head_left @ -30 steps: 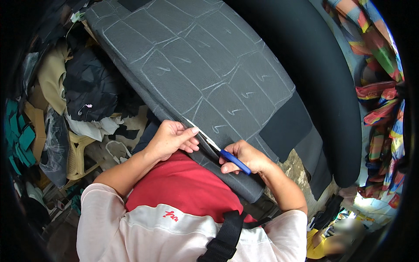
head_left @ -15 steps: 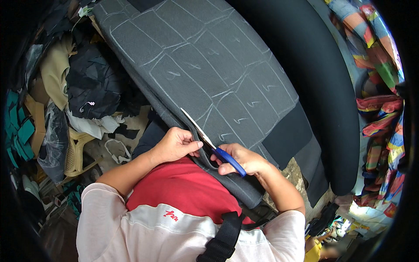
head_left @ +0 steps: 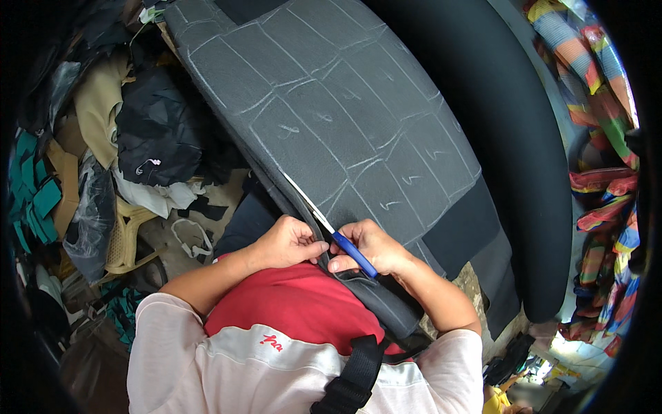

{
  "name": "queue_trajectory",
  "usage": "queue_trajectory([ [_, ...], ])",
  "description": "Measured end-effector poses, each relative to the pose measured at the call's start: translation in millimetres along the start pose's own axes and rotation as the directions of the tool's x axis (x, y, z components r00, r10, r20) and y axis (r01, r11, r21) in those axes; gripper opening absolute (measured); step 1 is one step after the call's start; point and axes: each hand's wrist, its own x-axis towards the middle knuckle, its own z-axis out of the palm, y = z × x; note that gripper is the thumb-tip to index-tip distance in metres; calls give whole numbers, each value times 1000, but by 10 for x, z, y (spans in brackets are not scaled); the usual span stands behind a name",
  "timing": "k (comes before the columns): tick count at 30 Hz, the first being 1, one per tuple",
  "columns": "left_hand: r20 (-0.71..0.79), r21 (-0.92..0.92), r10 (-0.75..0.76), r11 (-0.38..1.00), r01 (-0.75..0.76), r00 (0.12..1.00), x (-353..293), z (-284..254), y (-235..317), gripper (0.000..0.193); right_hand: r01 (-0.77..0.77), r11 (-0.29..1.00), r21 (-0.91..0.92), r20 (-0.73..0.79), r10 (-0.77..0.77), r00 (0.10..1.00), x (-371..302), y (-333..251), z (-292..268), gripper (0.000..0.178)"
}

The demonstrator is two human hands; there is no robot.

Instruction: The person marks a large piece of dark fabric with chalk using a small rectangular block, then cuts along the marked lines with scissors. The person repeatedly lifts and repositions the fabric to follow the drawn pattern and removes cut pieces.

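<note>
A wide sheet of dark grey fabric (head_left: pixel 324 103), marked with chalk-drawn outlines, lies over the work surface before me. My right hand (head_left: pixel 369 250) grips the blue-handled scissors (head_left: pixel 353 254). Their silver blades point up and to the left, at the near edge of the fabric, along a chalk line. Just left of the scissors, my left hand (head_left: pixel 293 241) pinches the fabric's near edge between thumb and fingers. The cut edge between the two hands is partly hidden. A roll of the same grey fabric (head_left: pixel 393 307) hangs near my waist, below my right hand.
Beyond the fabric stretches a long black padded roll (head_left: pixel 510 138). A beige plastic chair (head_left: pixel 121 238) stands at left among dark scraps (head_left: pixel 155 131), a plastic-wrapped bundle (head_left: pixel 89 221) and teal cloth pieces (head_left: pixel 31 186). Colourful checked cloth (head_left: pixel 600 186) hangs at far right.
The scissors have swung slightly to the left and their blades look closer together. Both hands stay at the fabric's edge. The whole view has shifted a little.
</note>
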Motion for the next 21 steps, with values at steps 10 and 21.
queue_trajectory([
  [10,12,245,85,966,-85,996,-58,-33,-57,22,-8,999,-33,35,9,999,307,-151,-9,44],
  [21,-468,-285,-26,951,-123,883,4,-562,162,16,-61,993,97,62,55,997,294,-175,33,36],
])
